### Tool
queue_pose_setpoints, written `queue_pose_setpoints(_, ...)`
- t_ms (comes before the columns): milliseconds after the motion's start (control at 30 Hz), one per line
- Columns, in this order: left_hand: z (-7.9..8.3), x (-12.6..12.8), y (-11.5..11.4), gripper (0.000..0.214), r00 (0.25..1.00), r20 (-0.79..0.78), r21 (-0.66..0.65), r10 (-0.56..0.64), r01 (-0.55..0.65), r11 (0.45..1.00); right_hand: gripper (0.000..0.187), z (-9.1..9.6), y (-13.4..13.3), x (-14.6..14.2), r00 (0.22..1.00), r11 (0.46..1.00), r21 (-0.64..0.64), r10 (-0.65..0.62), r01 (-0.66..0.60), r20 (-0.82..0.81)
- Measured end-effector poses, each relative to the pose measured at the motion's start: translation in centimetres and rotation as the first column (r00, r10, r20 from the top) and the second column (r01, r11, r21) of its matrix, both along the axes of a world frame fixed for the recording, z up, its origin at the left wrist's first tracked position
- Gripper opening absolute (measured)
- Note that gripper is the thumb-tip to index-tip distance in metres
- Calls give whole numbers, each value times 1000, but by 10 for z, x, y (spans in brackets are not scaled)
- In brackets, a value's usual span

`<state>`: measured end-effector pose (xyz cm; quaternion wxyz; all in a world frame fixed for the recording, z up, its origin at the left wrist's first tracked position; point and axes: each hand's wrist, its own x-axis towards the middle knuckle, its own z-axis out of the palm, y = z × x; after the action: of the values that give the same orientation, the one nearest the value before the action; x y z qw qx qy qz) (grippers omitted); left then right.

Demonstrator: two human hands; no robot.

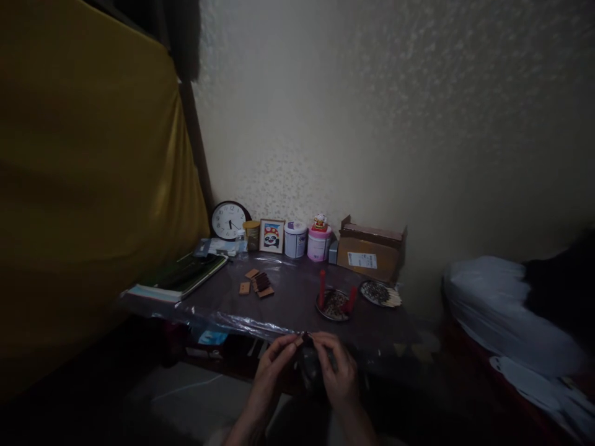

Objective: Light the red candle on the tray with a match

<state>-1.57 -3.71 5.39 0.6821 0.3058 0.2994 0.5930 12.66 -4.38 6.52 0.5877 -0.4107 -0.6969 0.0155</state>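
Observation:
Both of my hands meet in front of the table's near edge, fingertips almost touching. Between them is a small tan-and-dark piece (304, 337), too small and dim to name. My left hand (275, 365) pinches its left side between thumb and fingers. The right side is pinched by my right hand (338, 370). Beyond them on the table lie a bundle of dark brown strips (261, 282) and several flat tan squares (244, 288). Nearer the right hand, a round plate (332, 319) holds dark bits, with one red stick (322, 288) upright and another red stick (352, 300) tilted.
A second plate (374, 292) carries dark bits and pale sticks. Along the wall stand a clock (229, 221), a framed panda picture (271, 236), a white tin (295, 240), a pink tin (318, 244) and a cardboard box (372, 251). A large book (186, 279) lies left.

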Motion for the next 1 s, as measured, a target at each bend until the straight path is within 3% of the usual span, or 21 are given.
queue_pose_setpoints(433,1,0,-5,29,993,-114,42,-6,11,999,13,-8,-1,1,1000,1000,-14,9,-9,1)
queue_pose_setpoints(800,6,1,-8,25,999,-23,-4,-34,34,999,13,-8,-4,1,1000,1000,-22,16,-15,17)
queue_pose_setpoints(1000,-1,2,-5,23,1000,-13,6,-10,11,1000,14,-9,-3,1,1000,1000,-14,3,-3,-4)
